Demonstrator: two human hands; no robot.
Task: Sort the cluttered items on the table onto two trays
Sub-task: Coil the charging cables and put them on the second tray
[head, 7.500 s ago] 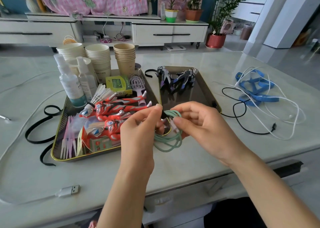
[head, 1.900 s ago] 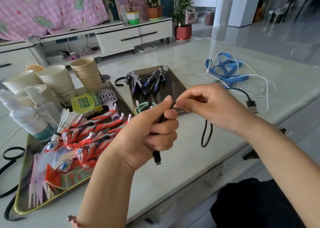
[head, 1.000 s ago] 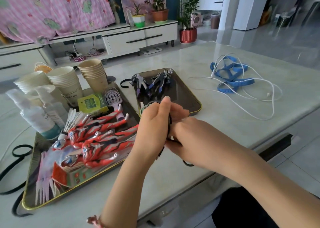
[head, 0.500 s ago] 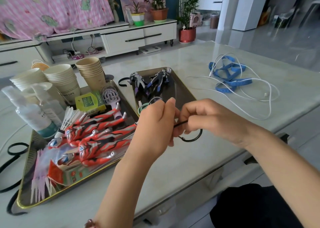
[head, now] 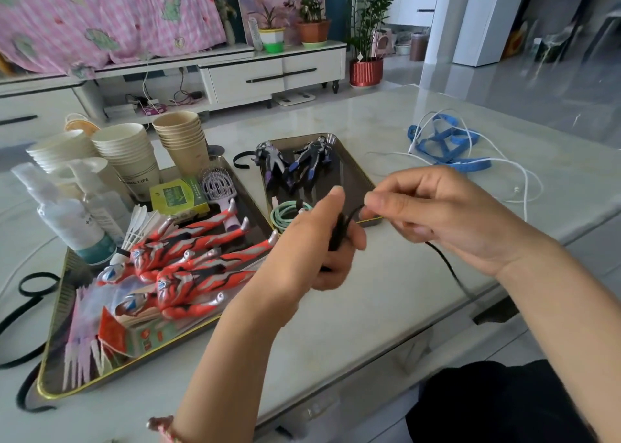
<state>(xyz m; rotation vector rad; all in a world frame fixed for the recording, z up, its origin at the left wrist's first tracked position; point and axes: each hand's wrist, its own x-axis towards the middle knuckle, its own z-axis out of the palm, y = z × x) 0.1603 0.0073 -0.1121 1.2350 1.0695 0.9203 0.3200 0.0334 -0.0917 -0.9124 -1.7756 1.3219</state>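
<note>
Obs.: your left hand (head: 312, 241) is curled round a small wound bundle of the thin, black cable (head: 448, 269), thumb up along it. Your right hand (head: 447, 217) pinches a single strand of the same cable between thumb and forefinger, just beside the left. Both hands are above the pale marble-look tabletop (head: 369, 308), near its front edge. The free tail runs from under your right hand down toward that front edge; its end is blurred.

Handling, judged: the black cable is light, limp and somewhat springy. Loops will likely slacken if the clamp eases, so keep the left fingers closed across all turns. Guide the strand with the right, close to the bundle, not far down the tail. Its sheath looks smooth; expect some slip.

Destination, judged: the dark metal tray with gold rim (head: 349, 180), just beyond your hands. It holds a coiled mint-green cable (head: 285, 215) at its near-left corner and two dark toy figures (head: 292, 167) at the far end.

Left loose on the tabletop's right side: a tangled white cable (head: 524, 187) and a blue webbing strap (head: 447, 140).
</note>
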